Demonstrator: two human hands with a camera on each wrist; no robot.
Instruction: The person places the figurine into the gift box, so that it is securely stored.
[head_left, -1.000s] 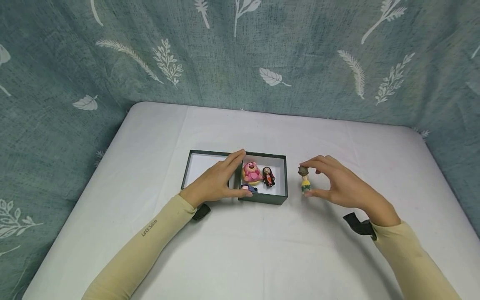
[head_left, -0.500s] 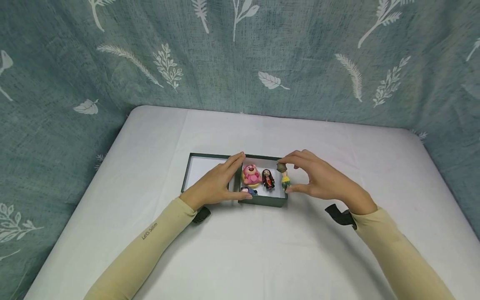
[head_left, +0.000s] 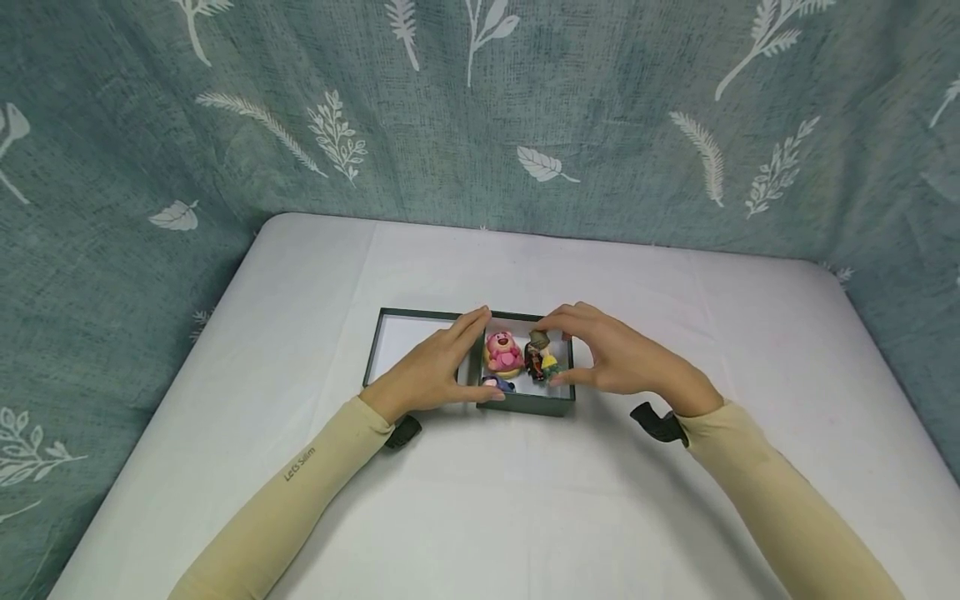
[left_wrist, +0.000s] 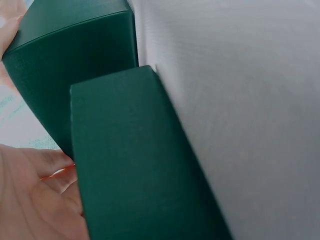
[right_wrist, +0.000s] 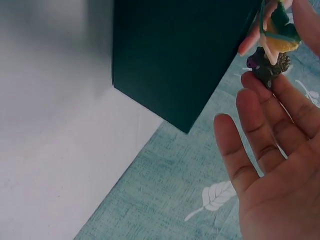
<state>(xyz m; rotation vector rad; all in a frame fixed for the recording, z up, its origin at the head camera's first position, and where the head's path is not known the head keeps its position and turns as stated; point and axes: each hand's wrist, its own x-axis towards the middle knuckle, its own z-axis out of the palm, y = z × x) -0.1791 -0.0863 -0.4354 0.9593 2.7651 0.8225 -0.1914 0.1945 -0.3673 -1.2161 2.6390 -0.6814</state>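
My left hand (head_left: 427, 371) grips a dark green box (head_left: 528, 405) across its left end, thumb on the near wall and fingers at the far wall. In the left wrist view that hand (left_wrist: 40, 195) shows beside the box's green side (left_wrist: 75, 50). Over the box's right part, my right hand (head_left: 626, 354) pinches a small figurine (head_left: 551, 364) with a brownish head, yellow top and green bottom, between thumb and fingertips. Inside the box lie a pink bear figurine (head_left: 502, 352), a dark-haired doll figurine (head_left: 529, 362) partly covered by the held one, and a bluish figurine (head_left: 498, 384).
A second shallow green tray with a white inside (head_left: 408, 329), perhaps the lid, stands directly left of the box, partly under my left hand. White cloth (head_left: 480, 500) covers the table. A teal leaf-print curtain (head_left: 450, 125) hangs behind it.
My right hand has carried the figurine leftward from beside the box to over its inside, close to the dark-haired doll figurine. The left hand has stayed on the box.
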